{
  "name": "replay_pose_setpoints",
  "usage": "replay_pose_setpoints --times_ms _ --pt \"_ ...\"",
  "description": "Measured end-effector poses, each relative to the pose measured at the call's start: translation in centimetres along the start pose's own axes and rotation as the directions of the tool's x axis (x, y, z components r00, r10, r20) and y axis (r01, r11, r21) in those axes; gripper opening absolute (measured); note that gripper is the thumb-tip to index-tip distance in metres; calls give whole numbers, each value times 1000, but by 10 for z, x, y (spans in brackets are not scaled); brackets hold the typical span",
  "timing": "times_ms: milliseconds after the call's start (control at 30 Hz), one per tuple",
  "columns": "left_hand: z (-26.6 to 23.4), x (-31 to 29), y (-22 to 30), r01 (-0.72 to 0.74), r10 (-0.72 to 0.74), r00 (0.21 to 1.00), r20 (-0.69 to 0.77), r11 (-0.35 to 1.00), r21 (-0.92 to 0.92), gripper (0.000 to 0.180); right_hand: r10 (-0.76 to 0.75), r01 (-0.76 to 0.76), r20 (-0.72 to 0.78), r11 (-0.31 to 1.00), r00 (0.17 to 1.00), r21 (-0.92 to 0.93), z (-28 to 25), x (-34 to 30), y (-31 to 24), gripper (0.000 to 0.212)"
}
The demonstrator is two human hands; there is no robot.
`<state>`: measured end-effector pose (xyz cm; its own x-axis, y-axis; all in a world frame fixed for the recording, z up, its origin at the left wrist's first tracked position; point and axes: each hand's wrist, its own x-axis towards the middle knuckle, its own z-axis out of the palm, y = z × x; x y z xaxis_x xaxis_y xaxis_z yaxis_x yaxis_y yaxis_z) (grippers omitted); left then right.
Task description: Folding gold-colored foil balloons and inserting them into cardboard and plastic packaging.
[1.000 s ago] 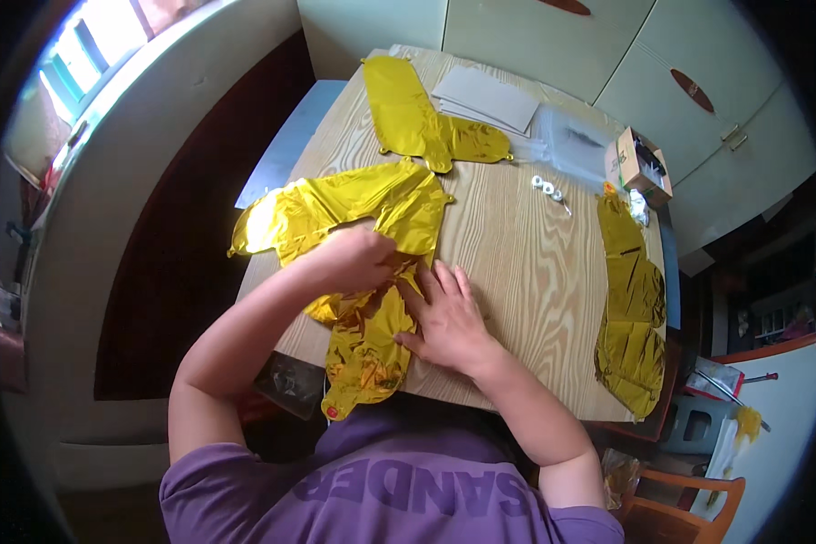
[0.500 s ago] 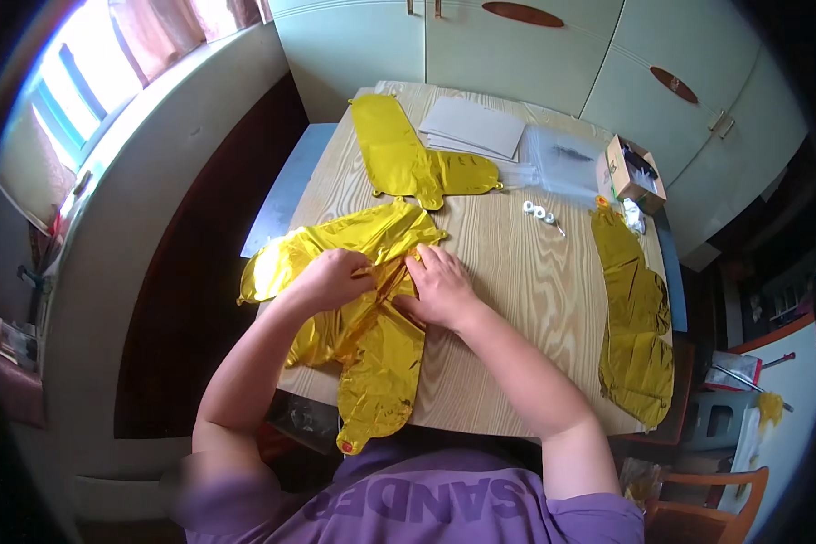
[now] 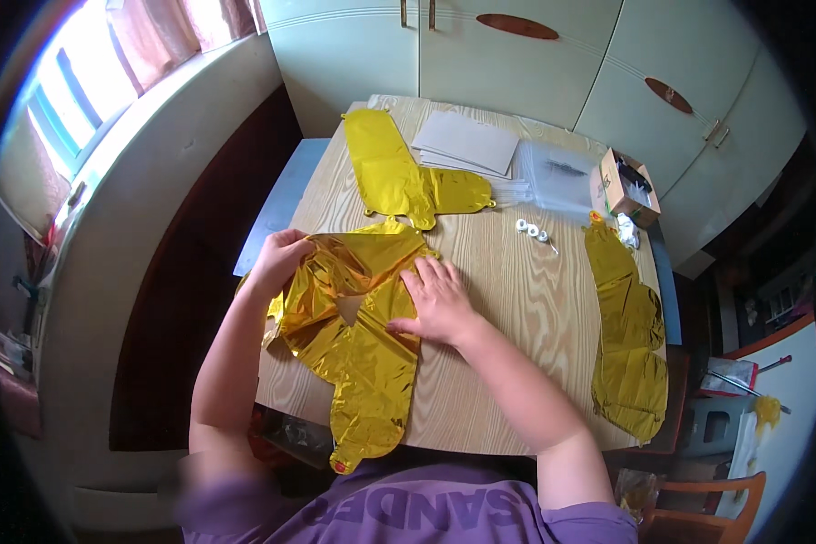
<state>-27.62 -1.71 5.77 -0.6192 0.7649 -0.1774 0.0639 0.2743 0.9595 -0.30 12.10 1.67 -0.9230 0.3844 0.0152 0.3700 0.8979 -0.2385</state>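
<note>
A deflated gold foil balloon [image 3: 372, 372] lies creased at the table's near left, its lower end hanging over the front edge. My left hand [image 3: 281, 261] pinches the foil at the far left of this balloon and holds it up, so a fold bulges open in the middle. Flat on the balloon's right side rests my right hand [image 3: 440, 299], fingers spread and thumb out. Just beyond is a second flat gold foil balloon [image 3: 378, 163], bent at an angle. A third gold foil balloon [image 3: 627, 340], with a wavy edge, lies along the table's right side.
Grey-white sheets [image 3: 467, 143] are stacked at the back of the wooden table [image 3: 508, 363], beside clear plastic bags [image 3: 558, 186]. An open cardboard box [image 3: 615, 195] stands at the far right corner. Small white rolls [image 3: 530, 230] lie near the bags. A wooden chair [image 3: 743, 508] is at lower right.
My left hand has moved left and away from me, drawing the foil up and back; the fold now gapes. My right hand has flattened in nearly the same place.
</note>
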Motion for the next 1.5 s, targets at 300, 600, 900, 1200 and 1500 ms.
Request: replay_pose_setpoints --times_ms 300,600,900,1200,1500 --pt "-46 5 -9 88 -93 991 -95 995 -47 14 39 -37 85 999 996 -27 -8 12 4 125" --pt "-134 -11 -61 87 -152 956 -250 963 -254 15 48 -45 122 999 991 -27 -14 14 -3 125" --pt "-337 -67 -190 90 -370 682 -631 898 -430 12 70 -60 136 995 988 -74 -18 16 -8 124" --pt "-474 -227 -105 353 380 60 -923 857 376 35 83 -78 163 996 983 -42 -16 15 -12 124" --pt "9 -194 95 -111 150 988 23 618 779 25 107 0 -273 932 956 364 -9 -26 25 77"
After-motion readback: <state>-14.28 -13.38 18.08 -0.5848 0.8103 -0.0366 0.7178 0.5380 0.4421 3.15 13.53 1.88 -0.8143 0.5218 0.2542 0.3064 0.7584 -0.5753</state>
